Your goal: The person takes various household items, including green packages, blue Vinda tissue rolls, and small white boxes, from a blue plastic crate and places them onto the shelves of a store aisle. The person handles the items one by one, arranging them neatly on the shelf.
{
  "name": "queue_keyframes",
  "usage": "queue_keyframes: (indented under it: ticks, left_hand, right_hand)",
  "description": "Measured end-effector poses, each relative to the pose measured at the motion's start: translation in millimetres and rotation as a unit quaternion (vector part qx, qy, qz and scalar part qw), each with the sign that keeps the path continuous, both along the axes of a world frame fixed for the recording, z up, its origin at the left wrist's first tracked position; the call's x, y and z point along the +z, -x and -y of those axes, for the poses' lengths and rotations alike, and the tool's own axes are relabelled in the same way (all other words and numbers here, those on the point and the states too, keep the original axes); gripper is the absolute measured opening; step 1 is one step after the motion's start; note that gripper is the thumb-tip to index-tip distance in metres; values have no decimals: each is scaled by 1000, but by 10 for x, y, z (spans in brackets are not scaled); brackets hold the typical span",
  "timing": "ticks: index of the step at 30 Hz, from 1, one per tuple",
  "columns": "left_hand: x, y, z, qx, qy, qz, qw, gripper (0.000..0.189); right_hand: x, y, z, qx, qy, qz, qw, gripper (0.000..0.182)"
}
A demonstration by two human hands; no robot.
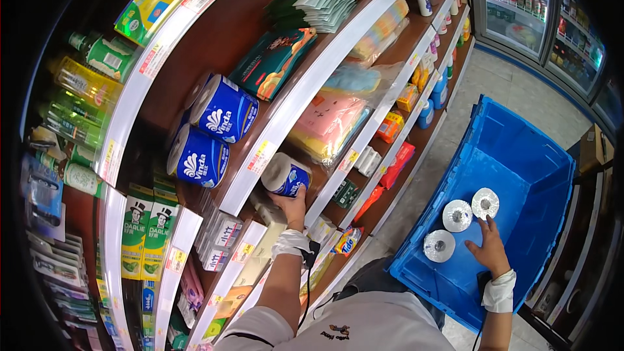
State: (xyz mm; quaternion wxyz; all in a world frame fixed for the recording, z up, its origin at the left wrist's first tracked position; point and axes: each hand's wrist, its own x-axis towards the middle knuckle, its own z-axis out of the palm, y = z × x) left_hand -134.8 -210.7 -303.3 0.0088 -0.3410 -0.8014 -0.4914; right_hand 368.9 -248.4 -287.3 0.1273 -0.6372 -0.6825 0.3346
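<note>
My left hand (pixel 291 205) is closed around the lower part of a blue-wrapped Vinda toilet roll (pixel 286 174) at a shelf, its pale end facing up. Above it to the left, more Vinda rolls (pixel 224 108) stand stacked on another shelf. To the right is a large blue plastic crate (pixel 512 144). Inside it stand three rolls with shiny silvery ends: one at the top (pixel 485 203), one in the middle (pixel 457 215) and one lower left (pixel 439 245). My right hand (pixel 489 248) reaches over the crate, fingers spread, fingertips close to the top roll; contact is unclear.
Shelves on the left hold Darlie toothpaste boxes (pixel 147 234), bottles (pixel 80 117), a dark green box (pixel 273 62) and bagged towels (pixel 331 124). A Tide packet (pixel 348 241) lies low by the shelf edge. Glass-door drink fridges (pixel 516 9) stand beyond the crate; a dark rack (pixel 568 248) flanks it.
</note>
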Motion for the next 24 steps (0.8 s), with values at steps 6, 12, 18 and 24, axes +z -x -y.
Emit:
queue_keyframes:
  ticks: [6,12,18,24]
  left_hand:
    - [215,-340,233,-7,63,-155,986,97]
    - [516,-736,233,-107,109,-296,943,84]
    - [511,-334,139,-76,200,-381,899,69]
    - [675,-91,52,-96,290,-346,887,67]
  right_hand:
    - [-105,-151,-21,2,-22,-1,1000,67]
    - [-187,-198,1,37,3,-8,999,63]
    - [-255,-290,70,26,17,-20,999,61]
    - [-351,-402,141,17,12,-12,1000,58]
